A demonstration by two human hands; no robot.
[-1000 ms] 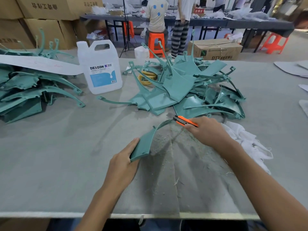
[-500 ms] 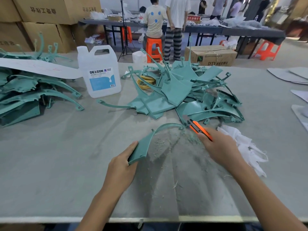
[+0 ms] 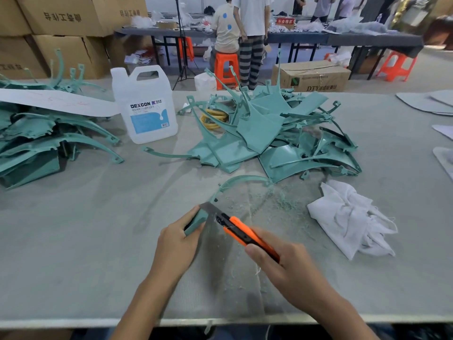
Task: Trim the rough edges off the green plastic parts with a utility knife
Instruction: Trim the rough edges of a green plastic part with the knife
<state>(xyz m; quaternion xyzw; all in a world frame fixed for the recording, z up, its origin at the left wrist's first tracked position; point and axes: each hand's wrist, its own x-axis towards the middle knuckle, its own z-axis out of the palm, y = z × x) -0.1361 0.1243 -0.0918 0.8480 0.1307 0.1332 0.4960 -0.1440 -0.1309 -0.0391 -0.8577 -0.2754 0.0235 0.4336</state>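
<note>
**Blade on the edge, both grips full**

My left grip (image 3: pixel 176 244) is curled round the broad flat end of a curved green plastic part (image 3: pixel 196 222). My thumb is on top and my fingers are tucked beneath, holding the part just in front of me near the middle of the grey felt-covered desk (image 3: pixel 73 241). From that end the part's thin arm sweeps off in an arc towards one o'clock, and its far tip stops close to the big heap.

My right grip (image 3: pixel 282 263), at four o'clock from the left one, is closed tight round the handle of an orange-and-black utility knife (image 3: pixel 242 231). The bare steel blade is out and points to ten o'clock. It looks to be touching the part's upper edge right beside my left thumb, though it is a little blurred.

Fine pale-green shavings (image 3: pixel 282 202) are scattered on the desk at one o'clock from the knife. A crumpled white cloth (image 3: pixel 348 217) lies at three o'clock.

At twelve o'clock sits a tangled heap of green plastic parts (image 3: pixel 264 133), with a yellow coil (image 3: pixel 213 117) tucked against its left side. A white plastic jug with a blue label (image 3: pixel 147 106) stands upright at eleven o'clock.

Over at nine to ten o'clock is a second stack of green parts (image 3: pixel 36 143), with a long white strip (image 3: pixel 56 101) lying across its top.

Beyond the desk there is a brown cardboard box (image 3: pixel 311 76) and an orange plastic stool (image 3: pixel 226 67).
</note>
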